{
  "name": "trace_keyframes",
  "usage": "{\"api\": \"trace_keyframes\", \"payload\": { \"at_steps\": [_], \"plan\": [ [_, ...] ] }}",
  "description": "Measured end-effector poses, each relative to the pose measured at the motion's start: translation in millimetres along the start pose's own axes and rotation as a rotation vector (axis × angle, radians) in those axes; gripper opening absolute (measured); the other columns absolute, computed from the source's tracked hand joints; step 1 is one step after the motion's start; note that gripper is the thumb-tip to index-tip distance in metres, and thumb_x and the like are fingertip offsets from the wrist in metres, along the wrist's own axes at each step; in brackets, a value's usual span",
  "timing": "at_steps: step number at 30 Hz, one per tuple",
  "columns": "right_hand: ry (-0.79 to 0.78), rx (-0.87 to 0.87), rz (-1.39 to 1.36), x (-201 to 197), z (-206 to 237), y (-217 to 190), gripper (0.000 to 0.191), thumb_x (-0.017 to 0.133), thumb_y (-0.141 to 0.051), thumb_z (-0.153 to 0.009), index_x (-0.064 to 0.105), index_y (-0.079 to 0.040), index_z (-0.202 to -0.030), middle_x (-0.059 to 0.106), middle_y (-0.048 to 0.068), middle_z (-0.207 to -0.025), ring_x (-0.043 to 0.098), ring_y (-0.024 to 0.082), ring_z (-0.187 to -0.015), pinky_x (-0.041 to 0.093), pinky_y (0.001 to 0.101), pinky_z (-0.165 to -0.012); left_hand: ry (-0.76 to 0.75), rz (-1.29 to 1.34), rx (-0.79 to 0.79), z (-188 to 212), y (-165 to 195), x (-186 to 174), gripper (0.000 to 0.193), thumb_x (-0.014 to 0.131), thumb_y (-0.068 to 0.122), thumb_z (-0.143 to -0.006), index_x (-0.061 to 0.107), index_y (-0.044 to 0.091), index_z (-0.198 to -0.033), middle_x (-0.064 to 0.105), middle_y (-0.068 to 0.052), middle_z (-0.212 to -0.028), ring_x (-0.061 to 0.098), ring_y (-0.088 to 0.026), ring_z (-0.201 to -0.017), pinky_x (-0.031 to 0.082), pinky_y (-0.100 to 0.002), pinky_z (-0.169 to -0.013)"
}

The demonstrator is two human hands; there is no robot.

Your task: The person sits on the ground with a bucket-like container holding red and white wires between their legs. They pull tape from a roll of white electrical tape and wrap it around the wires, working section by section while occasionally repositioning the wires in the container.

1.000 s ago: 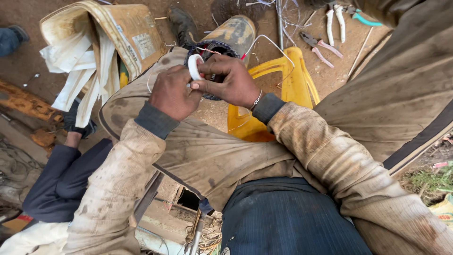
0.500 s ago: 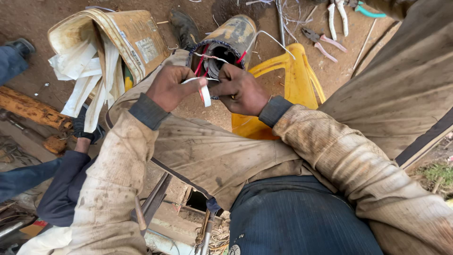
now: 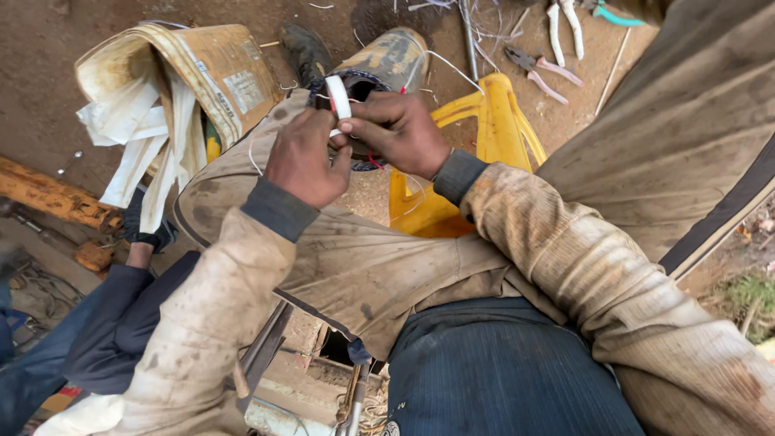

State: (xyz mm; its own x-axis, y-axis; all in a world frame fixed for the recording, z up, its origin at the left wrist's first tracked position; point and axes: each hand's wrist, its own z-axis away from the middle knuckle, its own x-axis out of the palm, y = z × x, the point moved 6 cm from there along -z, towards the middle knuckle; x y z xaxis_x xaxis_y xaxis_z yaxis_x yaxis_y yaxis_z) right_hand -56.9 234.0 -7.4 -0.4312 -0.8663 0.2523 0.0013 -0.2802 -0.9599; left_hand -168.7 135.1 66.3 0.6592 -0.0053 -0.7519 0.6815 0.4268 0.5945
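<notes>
Both hands: left hand [image 3: 305, 157] & right hand [image 3: 400, 133] fingers pinch white tape roll [image 3: 337, 97], raised vs earlier.

Both arms wear dirt-stained tan sleeves [image 3: 565, 266] with dark ribbed cuffs [image 3: 278, 210]. Trousers [image 3: 363, 266] are soiled khaki, over a dark blue ribbed garment [image 3: 500, 371].

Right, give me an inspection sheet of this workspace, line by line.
Surface: bare brown dirt ground, scattered with bits.
Job's things: white tape roll held at a dark wire bundle over the knee.
Clutter: yellow plastic stool, pliers, torn paper sack, white strips.
Grip: left hand and right hand both pinch the roll.
Cables: thin white wire; loose strands on the ground.
Surroundings: another person's dark sleeve, rubber boot, grass patch.
</notes>
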Motion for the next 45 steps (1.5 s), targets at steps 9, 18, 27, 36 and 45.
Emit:
{"api": "trace_keyframes", "payload": {
  "at_steps": [9,18,27,36,45],
  "plan": [
    [-0.174,-0.189,0.313,7.9,15.6,-8.6,0.024,0.078,-0.006,-0.084,0.081,-0.010,-0.107,0.060,0.010,-0.079,0.057,0.022,-0.071,0.044,0.0343,-0.058,-0.331,0.732,-0.655,1.1,-80.1,21.8,0.045,0.061,0.038,-0.104,0.071,0.003,-0.078,0.055,0.004,-0.063,0.042,-0.007,-0.054,0.031,-0.027,-0.048],
    [-0.051,0.050,0.149,-2.5,5.9,-6.1,0.018,0.076,-0.013,-0.088,0.072,-0.006,-0.104,0.057,0.007,-0.081,0.056,0.019,-0.071,0.046,0.0340,-0.064,-0.062,-0.117,-0.144,-6.7,-15.6,-3.2,0.014,0.080,0.024,-0.085,0.076,0.010,-0.083,0.069,-0.012,-0.072,0.066,-0.031,-0.062,0.051,-0.043,-0.057],
    [-0.025,-0.012,0.085,1.6,-3.8,-5.0,0.016,0.078,-0.016,-0.098,0.078,-0.005,-0.109,0.069,0.007,-0.086,0.064,0.015,-0.076,0.052,0.0305,-0.067,-0.083,-0.002,-0.113,1.5,-14.8,4.2,0.020,0.070,0.021,-0.086,0.068,0.001,-0.083,0.068,-0.013,-0.078,0.065,-0.029,-0.069,0.052,-0.045,-0.061],
    [-0.147,-0.201,0.294,4.2,10.5,-16.6,0.018,0.078,-0.004,-0.084,0.082,-0.009,-0.101,0.062,0.011,-0.081,0.060,0.022,-0.075,0.048,0.0344,-0.064,-0.339,0.752,-0.676,1.4,-97.7,38.1,0.045,0.062,0.039,-0.108,0.072,0.004,-0.081,0.056,0.001,-0.065,0.043,-0.007,-0.056,0.033,-0.027,-0.049],
    [-0.055,-0.045,0.230,-2.7,3.6,-13.9,0.027,0.057,0.006,-0.082,0.070,-0.006,-0.102,0.066,0.009,-0.100,0.068,0.023,-0.091,0.057,0.0354,-0.081,-0.041,-0.027,-0.128,0.2,-29.0,-4.8,0.025,0.085,0.025,-0.086,0.069,0.008,-0.079,0.067,-0.009,-0.070,0.063,-0.024,-0.058,0.048,-0.039,-0.055]
  ]
}}
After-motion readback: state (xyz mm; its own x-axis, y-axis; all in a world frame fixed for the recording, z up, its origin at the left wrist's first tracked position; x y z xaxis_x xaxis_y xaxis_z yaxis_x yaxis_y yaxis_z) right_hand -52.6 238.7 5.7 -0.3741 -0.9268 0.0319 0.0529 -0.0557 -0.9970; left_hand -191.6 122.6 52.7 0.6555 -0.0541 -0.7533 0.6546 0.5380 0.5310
